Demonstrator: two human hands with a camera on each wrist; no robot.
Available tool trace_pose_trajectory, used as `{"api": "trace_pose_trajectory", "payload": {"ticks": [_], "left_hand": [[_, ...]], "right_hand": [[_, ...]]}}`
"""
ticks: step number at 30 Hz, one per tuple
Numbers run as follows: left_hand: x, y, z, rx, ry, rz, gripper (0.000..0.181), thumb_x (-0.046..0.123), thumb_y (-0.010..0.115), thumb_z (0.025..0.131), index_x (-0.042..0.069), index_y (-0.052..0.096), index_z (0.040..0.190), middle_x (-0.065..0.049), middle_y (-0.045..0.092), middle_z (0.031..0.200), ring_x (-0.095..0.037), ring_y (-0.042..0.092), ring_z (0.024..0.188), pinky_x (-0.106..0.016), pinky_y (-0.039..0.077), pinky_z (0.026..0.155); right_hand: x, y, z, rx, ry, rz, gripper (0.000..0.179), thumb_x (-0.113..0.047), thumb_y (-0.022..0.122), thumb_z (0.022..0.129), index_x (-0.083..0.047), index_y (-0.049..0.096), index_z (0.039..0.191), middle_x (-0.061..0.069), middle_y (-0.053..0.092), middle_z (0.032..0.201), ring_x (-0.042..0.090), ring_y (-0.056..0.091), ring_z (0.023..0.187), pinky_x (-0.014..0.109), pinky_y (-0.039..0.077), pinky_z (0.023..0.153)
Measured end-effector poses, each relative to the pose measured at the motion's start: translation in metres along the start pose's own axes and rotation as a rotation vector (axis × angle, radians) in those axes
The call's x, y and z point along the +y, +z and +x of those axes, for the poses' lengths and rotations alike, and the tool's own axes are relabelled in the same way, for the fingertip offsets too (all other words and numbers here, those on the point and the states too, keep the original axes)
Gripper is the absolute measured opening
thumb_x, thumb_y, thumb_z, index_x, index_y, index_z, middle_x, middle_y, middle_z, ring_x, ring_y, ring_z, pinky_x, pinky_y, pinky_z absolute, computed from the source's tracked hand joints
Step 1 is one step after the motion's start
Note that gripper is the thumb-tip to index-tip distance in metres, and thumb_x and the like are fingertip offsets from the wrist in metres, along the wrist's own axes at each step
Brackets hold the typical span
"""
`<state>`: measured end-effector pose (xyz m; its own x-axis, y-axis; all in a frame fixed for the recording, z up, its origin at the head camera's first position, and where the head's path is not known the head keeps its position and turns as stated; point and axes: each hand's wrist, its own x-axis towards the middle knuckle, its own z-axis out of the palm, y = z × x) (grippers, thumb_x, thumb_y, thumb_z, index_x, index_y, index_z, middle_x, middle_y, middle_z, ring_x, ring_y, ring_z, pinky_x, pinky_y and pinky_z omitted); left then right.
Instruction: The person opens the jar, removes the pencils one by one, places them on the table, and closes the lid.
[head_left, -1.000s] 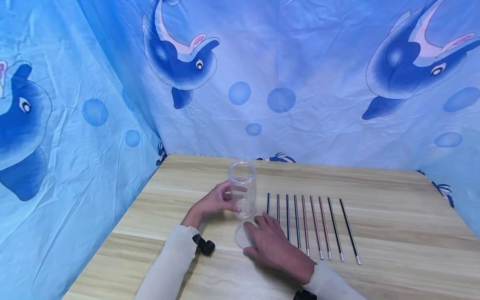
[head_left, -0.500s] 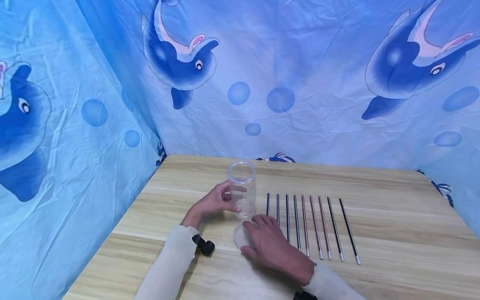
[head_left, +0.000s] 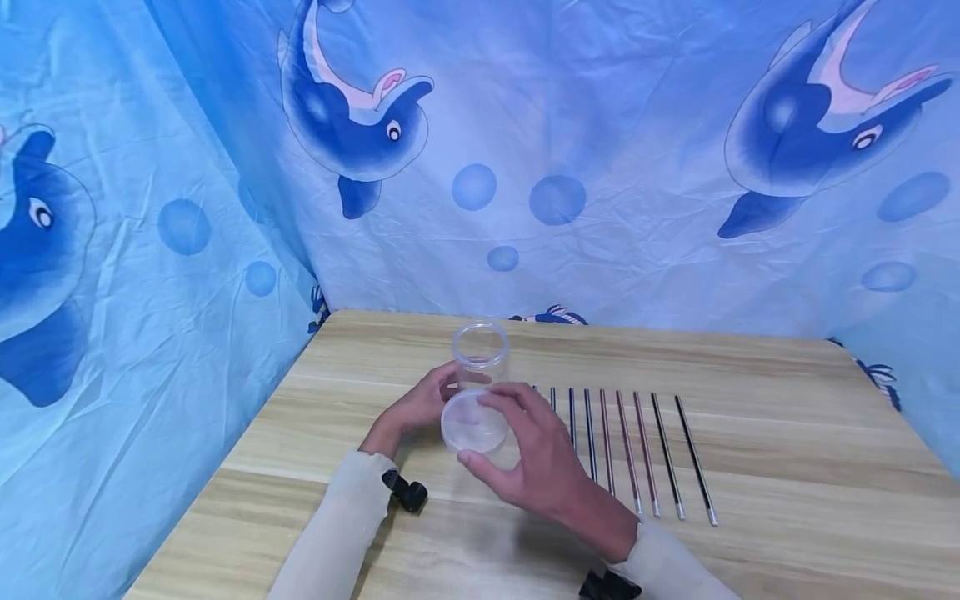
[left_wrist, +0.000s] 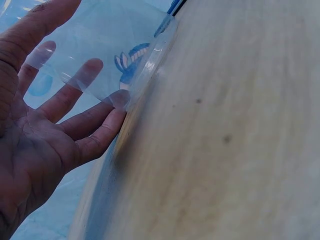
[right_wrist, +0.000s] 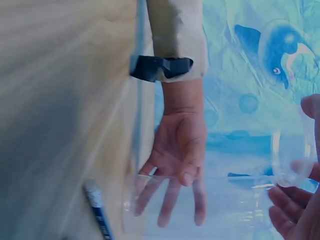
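A tall clear plastic jar (head_left: 480, 363) stands upright on the table, its round mouth uncovered. My left hand (head_left: 417, 407) holds it from the left; in the left wrist view, the fingers of that hand (left_wrist: 52, 135) spread behind the clear wall of the jar (left_wrist: 135, 45). Between thumb and fingers, my right hand (head_left: 546, 454) pinches a round translucent lid (head_left: 474, 423). The lid is tilted in the air before the jar, hiding its lower part in the head view. In the right wrist view, the lid (right_wrist: 290, 150) is beside the jar's mouth end, apart from it as far as I can see.
Several pencils (head_left: 630, 450), dark blue, red and black, lie in a row right of the jar, with their eraser ends toward me. The wooden table (head_left: 810, 442) meets a blue dolphin-print cloth (head_left: 637, 267) at the back and left.
My right hand has picked the lid up off the table and raised it, tilted, in front of the jar. The left hand and the jar stay nearly where they were.
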<state>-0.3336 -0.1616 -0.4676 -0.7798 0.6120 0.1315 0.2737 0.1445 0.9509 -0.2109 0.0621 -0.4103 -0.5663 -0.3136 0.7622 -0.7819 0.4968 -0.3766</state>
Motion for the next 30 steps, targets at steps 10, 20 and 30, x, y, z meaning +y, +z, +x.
{"api": "trace_pose_trajectory", "payload": {"ticks": [10, 20, 30], "left_hand": [[0.002, 0.000, 0.004, 0.010, -0.077, -0.019, 0.089, 0.003, 0.085, 0.077, 0.024, 0.041, 0.151, -0.006, 0.052, 0.143, -0.031, 0.054, 0.128, -0.046, 0.046, 0.104], [0.005, 0.001, 0.001, 0.026, -0.103, -0.015, 0.085, 0.003, 0.085, 0.077, 0.020, 0.042, 0.149, -0.007, 0.047, 0.146, -0.035, 0.051, 0.130, -0.048, 0.044, 0.106], [0.005, 0.001, 0.002, 0.011, -0.106, -0.033, 0.089, 0.004, 0.086, 0.076, 0.025, 0.041, 0.150, -0.006, 0.043, 0.149, -0.034, 0.051, 0.129, -0.045, 0.047, 0.103]], "right_hand": [[0.009, 0.002, 0.035, 0.212, 0.176, -0.027, 0.058, -0.033, 0.082, 0.079, -0.004, 0.062, 0.125, 0.013, 0.058, 0.125, 0.030, 0.058, 0.109, 0.049, 0.052, 0.082], [0.018, 0.021, 0.050, 0.194, 0.281, 0.001, 0.057, -0.035, 0.082, 0.081, -0.004, 0.063, 0.126, 0.013, 0.056, 0.128, 0.030, 0.056, 0.113, 0.048, 0.051, 0.085], [0.024, 0.027, 0.058, 0.192, 0.333, 0.021, 0.060, -0.034, 0.082, 0.082, -0.003, 0.062, 0.129, 0.015, 0.054, 0.132, 0.032, 0.057, 0.115, 0.048, 0.055, 0.084]]}}
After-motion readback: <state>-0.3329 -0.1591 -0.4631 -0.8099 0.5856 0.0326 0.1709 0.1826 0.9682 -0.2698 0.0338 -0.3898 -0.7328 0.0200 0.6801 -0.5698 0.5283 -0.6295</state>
